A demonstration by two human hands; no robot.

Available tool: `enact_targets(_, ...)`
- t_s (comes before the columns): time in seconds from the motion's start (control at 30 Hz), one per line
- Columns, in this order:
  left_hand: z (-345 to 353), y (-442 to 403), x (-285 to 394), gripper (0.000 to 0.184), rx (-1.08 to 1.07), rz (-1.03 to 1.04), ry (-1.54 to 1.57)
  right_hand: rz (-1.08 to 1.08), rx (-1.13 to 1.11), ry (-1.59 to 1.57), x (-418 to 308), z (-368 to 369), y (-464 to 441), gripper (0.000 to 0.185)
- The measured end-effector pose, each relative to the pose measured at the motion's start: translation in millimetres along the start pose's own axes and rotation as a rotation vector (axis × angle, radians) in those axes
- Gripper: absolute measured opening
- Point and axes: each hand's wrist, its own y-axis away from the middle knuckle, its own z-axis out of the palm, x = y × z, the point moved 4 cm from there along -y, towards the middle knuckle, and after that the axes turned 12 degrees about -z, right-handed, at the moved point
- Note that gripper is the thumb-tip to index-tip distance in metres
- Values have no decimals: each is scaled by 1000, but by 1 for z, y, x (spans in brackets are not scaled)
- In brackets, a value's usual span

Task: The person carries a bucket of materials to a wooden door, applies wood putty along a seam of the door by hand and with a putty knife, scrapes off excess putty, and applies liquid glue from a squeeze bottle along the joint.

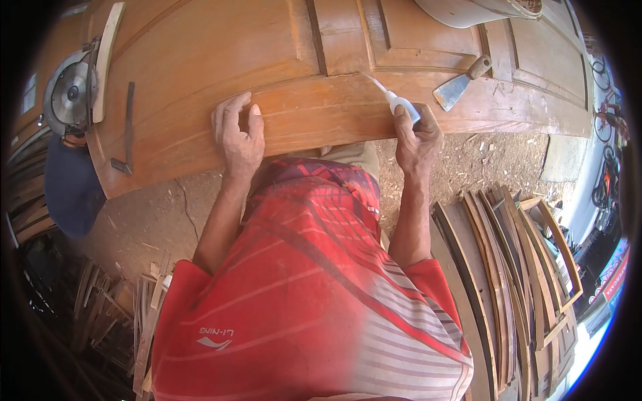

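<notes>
My right hand [418, 137] is wrapped round a small white squeeze bottle [404, 110] with a long thin nozzle. The nozzle's tip points up and left, at a joint line of the brown panelled wooden door [287, 110]; whether it touches the wood I cannot tell. My left hand [239, 134] rests at the door's near edge, fingers curved, thumb apart from them, holding nothing. To the right of the bottle a scraper [461, 83] with a wooden handle and worn metal blade lies on the door.
At the left sit a circular saw [70, 93], a wood strip [108, 60] and a dark L-shaped square [128, 130]. A pale container [461, 10] stands at the far edge. Wooden frames [508, 267] lean at the lower right; scrap wood [144, 321] lies lower left.
</notes>
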Motion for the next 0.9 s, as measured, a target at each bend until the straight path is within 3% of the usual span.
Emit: enact_targets(0.9, 0, 0, 2, 30, -25, -50, 16, -17, 12, 66, -8, -4, -2, 27)
